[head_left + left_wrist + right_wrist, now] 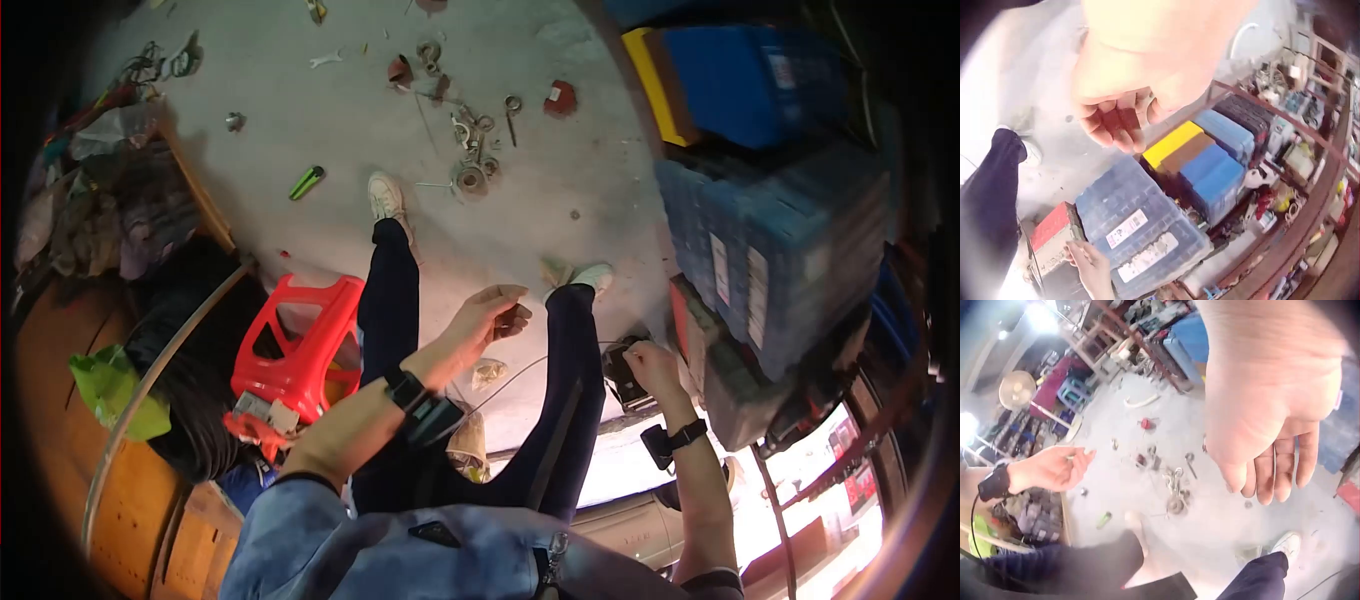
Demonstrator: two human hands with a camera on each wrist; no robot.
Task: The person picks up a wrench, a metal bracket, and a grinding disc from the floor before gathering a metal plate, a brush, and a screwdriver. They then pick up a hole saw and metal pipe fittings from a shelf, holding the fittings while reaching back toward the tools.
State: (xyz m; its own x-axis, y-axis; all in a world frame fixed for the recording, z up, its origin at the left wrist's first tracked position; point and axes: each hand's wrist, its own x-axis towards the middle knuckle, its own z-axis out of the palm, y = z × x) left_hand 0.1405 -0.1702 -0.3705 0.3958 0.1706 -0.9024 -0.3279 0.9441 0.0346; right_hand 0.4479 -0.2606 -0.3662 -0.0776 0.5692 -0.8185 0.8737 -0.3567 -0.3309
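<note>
Above the floor between the legs, my left hand (484, 322) hangs with loosely curled fingers and holds nothing. The left wrist view shows the same bent fingers (1113, 122) with nothing in them. On the other side, my right hand (655, 368) is raised near a dark object beside the storage boxes. Its relaxed fingers (1284, 467) hold nothing in the right wrist view. Farther forward, metal rings and parts (470, 178) lie on the concrete floor. A green utility knife (307, 182) is left of them, and a red piece (560, 97) lies to their right.
A red plastic stool (300, 345) stands by the left leg. Blue storage boxes (770, 240) are stacked on the right, with a blue and yellow bin (740, 85) beyond. A curved pale pole (165, 370) and a green bag (120, 395) are at far left.
</note>
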